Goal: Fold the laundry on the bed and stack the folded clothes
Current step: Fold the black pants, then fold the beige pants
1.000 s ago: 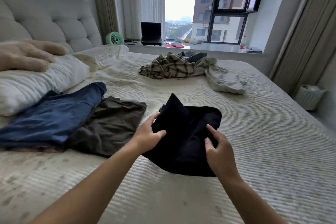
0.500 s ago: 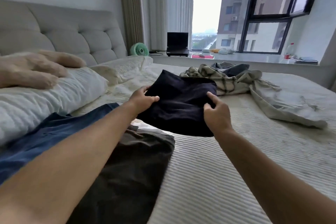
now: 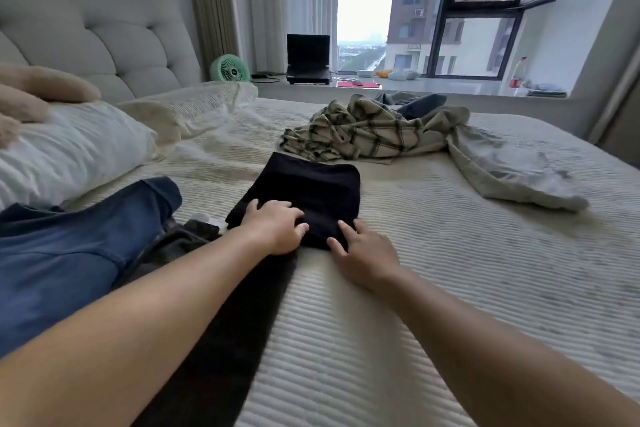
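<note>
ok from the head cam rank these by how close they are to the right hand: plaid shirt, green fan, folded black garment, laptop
1. folded black garment: the right hand touches its near corner.
2. plaid shirt: crumpled mid-bed, beyond the hand.
3. green fan and laptop: both on the window ledge past the bed, too close to call.

Left hand and arm hide most of brown garment.

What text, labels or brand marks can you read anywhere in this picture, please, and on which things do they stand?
None can be read.
Bottle on the sill: a red label, too small and blurred to read.
Fan: a dark badge at its hub, too small to read.
Laptop: dark screen, no text shows.
Clothes on the bed: no print or tag text shows.
</note>
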